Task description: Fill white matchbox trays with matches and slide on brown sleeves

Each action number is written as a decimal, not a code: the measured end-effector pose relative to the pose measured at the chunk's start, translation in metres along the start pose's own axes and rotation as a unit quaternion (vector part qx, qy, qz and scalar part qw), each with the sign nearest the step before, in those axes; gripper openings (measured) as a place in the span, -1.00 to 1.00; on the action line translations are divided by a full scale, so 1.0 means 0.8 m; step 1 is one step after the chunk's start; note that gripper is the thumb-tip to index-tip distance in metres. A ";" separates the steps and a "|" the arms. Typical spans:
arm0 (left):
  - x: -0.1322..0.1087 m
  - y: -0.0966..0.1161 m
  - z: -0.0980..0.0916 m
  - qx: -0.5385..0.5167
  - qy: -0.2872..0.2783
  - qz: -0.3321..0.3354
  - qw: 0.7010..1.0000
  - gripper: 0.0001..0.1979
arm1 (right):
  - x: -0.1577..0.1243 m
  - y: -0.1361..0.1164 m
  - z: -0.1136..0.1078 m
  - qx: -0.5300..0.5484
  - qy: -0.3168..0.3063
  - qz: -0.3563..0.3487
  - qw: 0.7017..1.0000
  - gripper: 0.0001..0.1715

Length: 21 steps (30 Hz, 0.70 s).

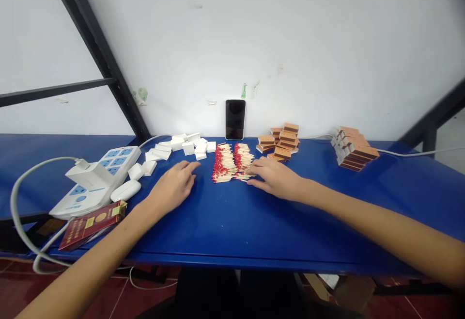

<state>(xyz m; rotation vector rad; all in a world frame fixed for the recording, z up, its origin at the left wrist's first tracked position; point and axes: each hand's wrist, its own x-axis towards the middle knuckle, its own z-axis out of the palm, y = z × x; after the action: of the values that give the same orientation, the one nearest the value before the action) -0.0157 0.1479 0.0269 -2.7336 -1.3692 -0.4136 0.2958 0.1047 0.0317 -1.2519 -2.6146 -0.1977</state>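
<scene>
Two side-by-side piles of red-headed matches lie on the blue table, a left pile (223, 164) and a right pile (242, 156). My right hand (276, 177) rests at the right pile's near right side, fingertips touching the matches, thumb apart from the index finger. My left hand (174, 183) hovers over or rests on the table left of the piles, its fingers apart and holding nothing. Beyond it lies a scatter of white matchbox trays (189, 147). Behind my right hand is a loose heap of orange-brown matchbox sleeves (285, 142).
A phone (235, 119) leans upright against the wall. Stacked matchboxes (354, 148) stand at the right. On the left are a power strip (119, 161) with a plugged-in charger (90, 177), a white oval case (125, 190), a dark red packet (92, 224) and a looping white cable (16, 212).
</scene>
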 end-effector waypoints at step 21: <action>-0.062 0.106 -0.030 -0.285 -0.107 0.204 0.930 -0.69 | -0.053 -0.037 0.007 0.134 0.061 -0.064 0.987 -0.77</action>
<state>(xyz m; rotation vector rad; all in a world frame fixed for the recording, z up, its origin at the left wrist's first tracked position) 0.0182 0.0538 0.0428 -3.5189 -0.7392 -0.5657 0.2979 0.0557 0.0143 -0.9543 -2.5153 0.0542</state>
